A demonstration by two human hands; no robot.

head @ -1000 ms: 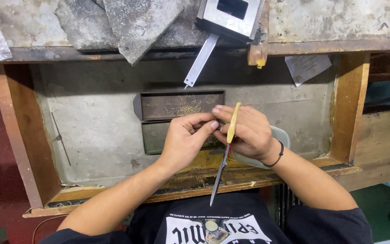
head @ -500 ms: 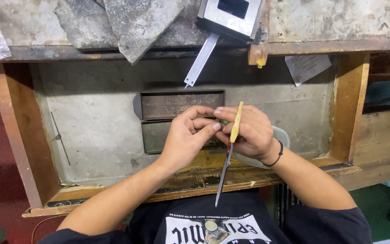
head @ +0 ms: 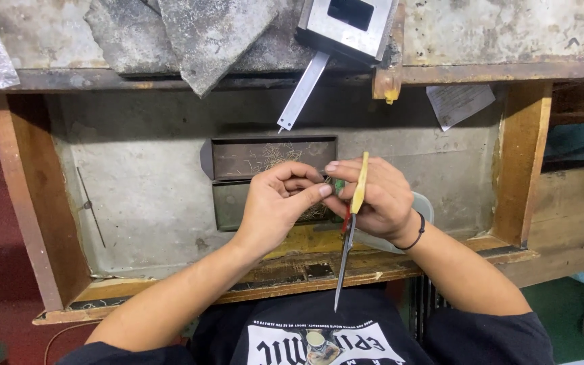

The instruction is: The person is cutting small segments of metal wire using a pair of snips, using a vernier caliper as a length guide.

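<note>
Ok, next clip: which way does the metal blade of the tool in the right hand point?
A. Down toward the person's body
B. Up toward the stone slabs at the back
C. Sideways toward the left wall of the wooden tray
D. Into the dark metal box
A: the right hand grips the tool so its pale handle sticks up and the blade runs down past the wooden tray's front edge toward the black shirt.

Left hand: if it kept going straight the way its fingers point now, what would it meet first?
The left hand points right, at the right hand. It would probably meet those fingers and the small green piece pinched there first; the fingertips already look touching, though depth is unclear.
</note>
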